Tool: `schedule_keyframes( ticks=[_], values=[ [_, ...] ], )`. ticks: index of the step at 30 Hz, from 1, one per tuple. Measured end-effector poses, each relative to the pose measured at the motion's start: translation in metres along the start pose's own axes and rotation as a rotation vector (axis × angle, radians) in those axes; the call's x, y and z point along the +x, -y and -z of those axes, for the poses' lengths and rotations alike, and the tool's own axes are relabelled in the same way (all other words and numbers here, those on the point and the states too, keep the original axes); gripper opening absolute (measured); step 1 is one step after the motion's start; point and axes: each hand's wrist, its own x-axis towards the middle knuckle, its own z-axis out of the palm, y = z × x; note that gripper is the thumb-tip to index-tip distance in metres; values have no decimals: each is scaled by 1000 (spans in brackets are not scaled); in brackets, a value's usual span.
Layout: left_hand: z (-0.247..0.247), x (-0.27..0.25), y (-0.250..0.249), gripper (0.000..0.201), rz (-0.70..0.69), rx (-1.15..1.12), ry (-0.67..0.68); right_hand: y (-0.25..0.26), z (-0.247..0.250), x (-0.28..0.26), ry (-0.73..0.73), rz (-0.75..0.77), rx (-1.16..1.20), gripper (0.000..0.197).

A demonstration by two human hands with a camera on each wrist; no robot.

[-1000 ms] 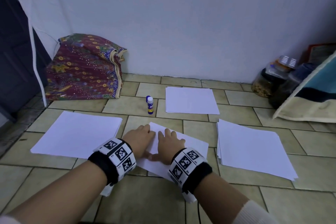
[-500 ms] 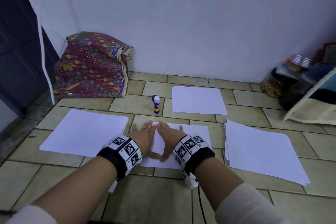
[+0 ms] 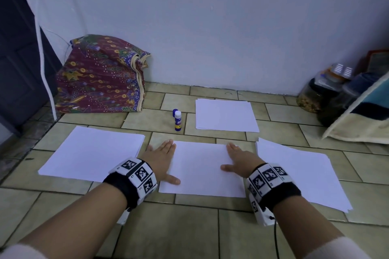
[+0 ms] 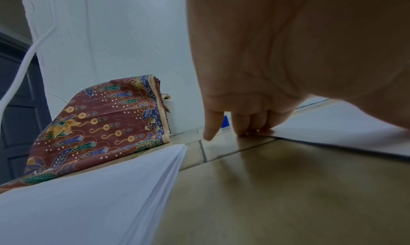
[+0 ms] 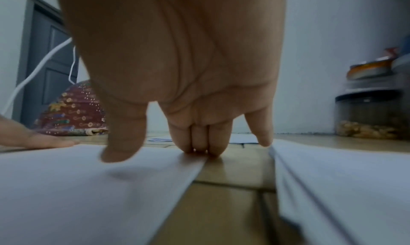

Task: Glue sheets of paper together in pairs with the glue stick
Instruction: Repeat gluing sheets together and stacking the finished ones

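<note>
Pressing flat with straight fingers, left hand [image 3: 161,159] and right hand [image 3: 240,160] touch the middle sheet [image 3: 202,170].

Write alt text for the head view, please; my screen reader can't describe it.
Both hands, left hand and right hand, press flat on opposite ends of a white sheet on a tiled floor. Three paper stacks surround it, and a glue stick stands upright beyond it.
</note>
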Motion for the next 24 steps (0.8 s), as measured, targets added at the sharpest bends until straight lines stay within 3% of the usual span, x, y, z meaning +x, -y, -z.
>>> schedule_keyframes(
  ticks=[4,7,10,19,24],
  values=[
    [14,-2,-1,74,11,-57,-22,4,23,1,-107,-59,-143,35],
    [23,-4,-3,58,12,-29,-52,6,31,8,-135,-102,-188,27],
    [22,-7,1,63,1,-12,-48,6,29,7,-124,-114,-182,24],
    [20,-8,12,81,-57,-16,12,-9,18,-5,-109,35,-214,65],
    [18,-4,17,97,-84,-16,60,-9,18,-13,-39,39,-132,106]
  ],
)
